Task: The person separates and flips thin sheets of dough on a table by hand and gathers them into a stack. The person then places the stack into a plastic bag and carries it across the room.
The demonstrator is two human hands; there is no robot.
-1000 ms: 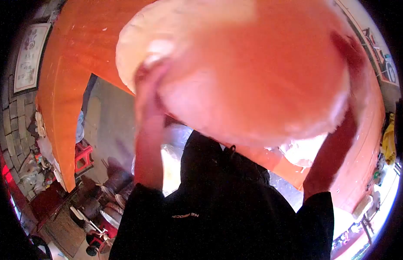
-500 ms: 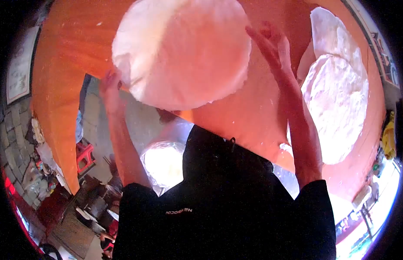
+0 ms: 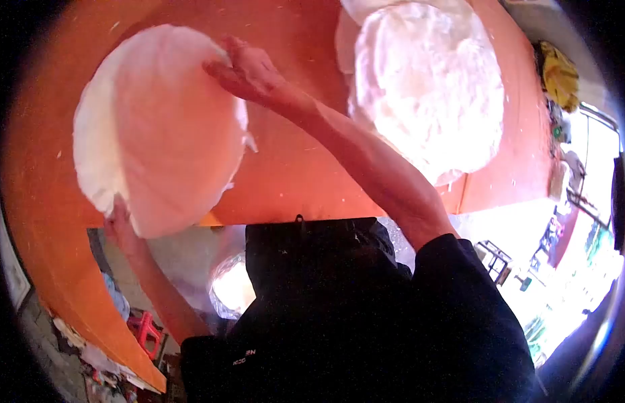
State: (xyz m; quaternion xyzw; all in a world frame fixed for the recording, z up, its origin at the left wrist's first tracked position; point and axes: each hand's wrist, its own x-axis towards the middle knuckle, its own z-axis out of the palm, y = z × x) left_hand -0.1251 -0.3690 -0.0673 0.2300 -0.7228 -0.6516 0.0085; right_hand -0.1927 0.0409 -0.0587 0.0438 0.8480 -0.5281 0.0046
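A large, thin, round dough sheet (image 3: 178,134) lies over the orange surface on the left, pale along its left side and pinkish over the rest. My left hand (image 3: 121,227) pinches its lower left edge. At the upper right edge, my right hand (image 3: 252,74) grips the same sheet, its thumb over the top; the undersides of its fingers are hidden. To the right of my right forearm lies a stack of white, wrinkled dough sheets (image 3: 427,87), partly overlapping one another.
The orange table (image 3: 292,181) has a cut-out at its front left. Below it are a plastic-covered round container (image 3: 233,285) and a red stool (image 3: 146,332). A yellow item (image 3: 559,75) sits past the right edge, near a bright opening.
The view has swung to the right. My right hand has come onto the sheet's upper edge, and the sheet appears further left. My left hand still holds its lower left edge.
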